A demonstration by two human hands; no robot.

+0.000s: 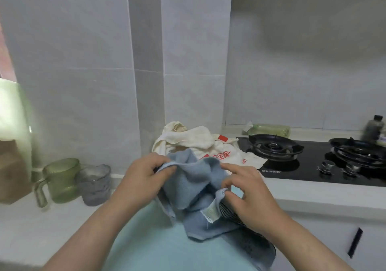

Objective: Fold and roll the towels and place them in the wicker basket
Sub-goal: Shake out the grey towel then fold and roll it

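At lower centre, the left hand [144,176] and right hand [248,193] each pinch a hem of the crumpled blue towel [194,185] between curled fingers [167,171]; mismatched corners would likely skew the fold.

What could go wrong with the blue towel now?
The blue towel is bunched, held by only small pinches from the left hand and right hand, so it might slip or fold crooked. The cream towel lies over the stove edge; a tug could drag it toward the burner. A swinging elbow could knock the green mug.
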